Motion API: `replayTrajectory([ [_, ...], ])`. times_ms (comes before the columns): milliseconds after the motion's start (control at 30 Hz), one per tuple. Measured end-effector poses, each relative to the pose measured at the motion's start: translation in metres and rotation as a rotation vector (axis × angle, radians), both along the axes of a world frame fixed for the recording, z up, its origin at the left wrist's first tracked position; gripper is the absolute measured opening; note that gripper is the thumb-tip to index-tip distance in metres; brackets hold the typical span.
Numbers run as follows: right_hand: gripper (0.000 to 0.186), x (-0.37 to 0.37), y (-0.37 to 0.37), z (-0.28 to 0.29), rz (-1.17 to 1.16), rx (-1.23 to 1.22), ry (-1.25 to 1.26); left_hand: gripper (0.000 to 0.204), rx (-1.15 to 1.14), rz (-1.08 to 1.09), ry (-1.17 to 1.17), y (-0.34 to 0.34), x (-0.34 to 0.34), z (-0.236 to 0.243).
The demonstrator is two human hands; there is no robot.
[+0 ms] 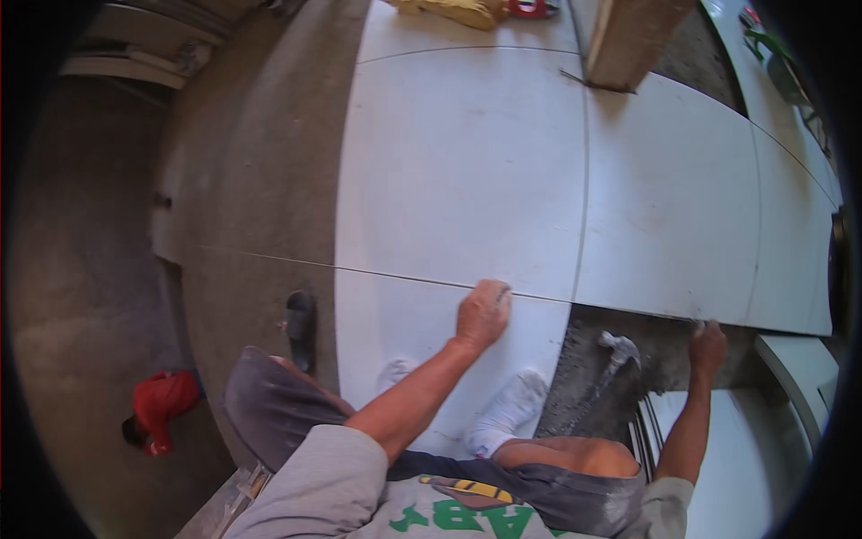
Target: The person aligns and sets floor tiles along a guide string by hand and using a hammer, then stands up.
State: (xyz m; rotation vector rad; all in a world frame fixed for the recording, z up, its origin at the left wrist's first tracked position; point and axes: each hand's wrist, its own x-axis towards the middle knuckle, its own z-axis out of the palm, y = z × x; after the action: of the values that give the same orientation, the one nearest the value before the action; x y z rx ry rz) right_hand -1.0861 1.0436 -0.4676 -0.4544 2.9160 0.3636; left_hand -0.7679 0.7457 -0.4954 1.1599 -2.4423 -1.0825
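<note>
The person crouches in white socks on a large glossy white floor tile (449,171), one of several already laid flush, with thin dark joints between them. A taut thin string line (377,273) crosses that tile's near edge from the bare grey cement screed (251,171) on its left over to the right.

The left hand (482,313) is curled, fingertips pinched on the string right at the tile's near joint. The right hand (708,346), well to the tile's right, has its fingers closed at the near edge of the neighbouring white tile (669,216), where the string seems to end; what exactly it grips I cannot tell.

Between the hands, just beyond the tile's near right corner, lies a patch of rough, wet grey mortar bed (597,377), not yet covered, with a pale-headed hammer (620,350) lying on it. By my judgement most of the floor here is laid and this gap remains.

A dark sandal (301,328) sits on the screed beside the tile's near left edge; a red cloth (162,400) lies farther left.
</note>
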Motion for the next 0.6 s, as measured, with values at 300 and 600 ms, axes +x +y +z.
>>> replayTrajectory([
  [300, 0.027, 0.000, -0.007, -0.004, 0.033, -0.002, -0.017, 0.013, -0.022, -0.039, -0.101, 0.002, 0.001, 0.016],
  [600, 0.026, 0.002, -0.011, -0.012, 0.041, 0.019, 0.045, 0.026, -0.088, -0.201, -0.138, 0.014, 0.003, 0.017],
])
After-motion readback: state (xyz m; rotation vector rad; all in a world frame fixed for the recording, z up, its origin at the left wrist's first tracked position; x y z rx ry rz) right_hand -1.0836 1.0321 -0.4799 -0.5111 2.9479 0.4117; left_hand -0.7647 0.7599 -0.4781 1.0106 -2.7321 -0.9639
